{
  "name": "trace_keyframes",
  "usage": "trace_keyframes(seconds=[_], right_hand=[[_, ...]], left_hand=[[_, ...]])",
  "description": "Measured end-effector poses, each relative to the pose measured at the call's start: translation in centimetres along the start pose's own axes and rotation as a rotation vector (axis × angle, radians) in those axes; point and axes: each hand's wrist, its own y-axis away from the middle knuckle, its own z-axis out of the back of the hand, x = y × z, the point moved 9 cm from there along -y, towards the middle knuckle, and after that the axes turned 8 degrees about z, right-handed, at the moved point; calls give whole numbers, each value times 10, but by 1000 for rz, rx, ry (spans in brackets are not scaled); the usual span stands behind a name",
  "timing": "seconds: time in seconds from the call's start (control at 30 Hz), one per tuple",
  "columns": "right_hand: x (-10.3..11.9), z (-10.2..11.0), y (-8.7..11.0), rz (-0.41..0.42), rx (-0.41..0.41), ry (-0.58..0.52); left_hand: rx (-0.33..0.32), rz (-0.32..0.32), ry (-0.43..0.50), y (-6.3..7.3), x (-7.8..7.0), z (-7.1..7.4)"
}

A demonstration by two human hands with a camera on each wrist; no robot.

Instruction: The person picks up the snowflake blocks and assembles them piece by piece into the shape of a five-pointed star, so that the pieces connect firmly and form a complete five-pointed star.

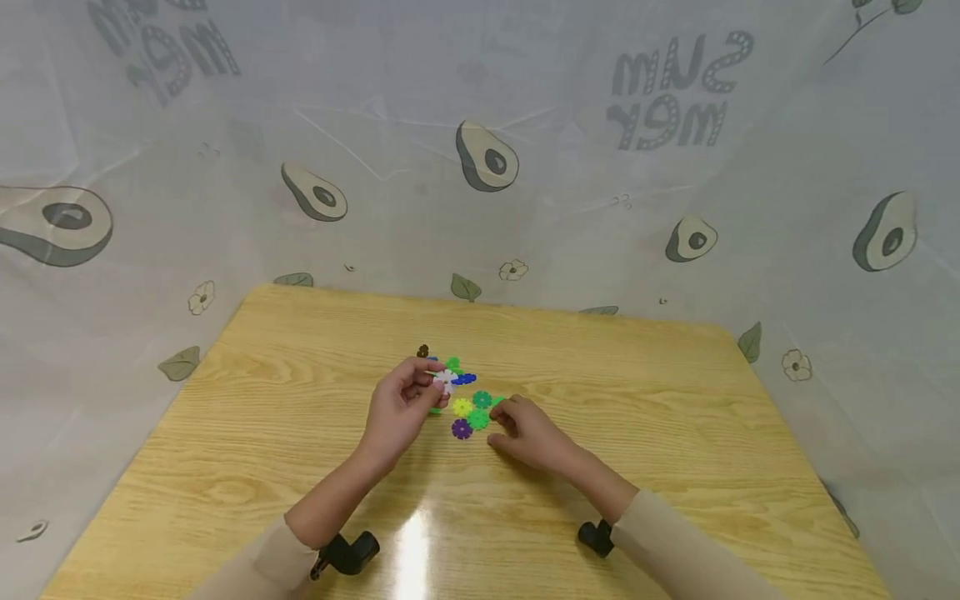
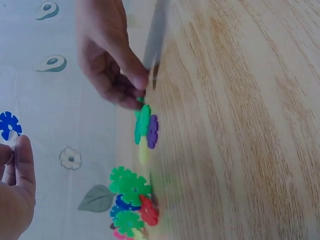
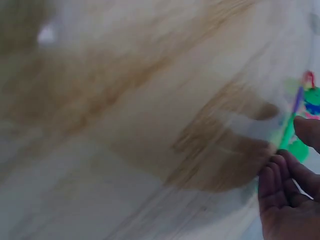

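Left hand (image 1: 397, 412): grip narrow, thumb and fingers pinching a white disc (image 1: 447, 380) held above the table (image 1: 300, 467). A blue disc (image 1: 465, 379) meets the white one at its edge, seen nearly edge-on from the head. Right hand (image 1: 534, 433): fingers bent, a gap between thumb and fingertips; these sit at the near-right edge of a small cluster, contact cannot be told. Cluster comprises a yellow disc (image 1: 461, 407), a teal disc (image 1: 482, 400), a green disc (image 1: 477, 419) and a purple disc (image 1: 462, 429), close together; whether interlocked is unclear. Beyond the left hand lies a heap, partly hidden, with a brown disc (image 1: 423, 351) at its far side; left wrist view shows a red disc (image 2: 148, 210) there among green ones. Further out: patterned cloth (image 1: 405, 242) behind the table, printed with avocados.
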Motion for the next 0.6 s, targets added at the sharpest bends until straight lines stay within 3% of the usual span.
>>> trace_keyframes(seconds=[0.3,0.6], right_hand=[[4,-10,-26,47,-11,89],[4,-12,-29,36,-14,78]], left_hand=[[19,23,34,2,-1,1],[9,55,46,4,1,5]])
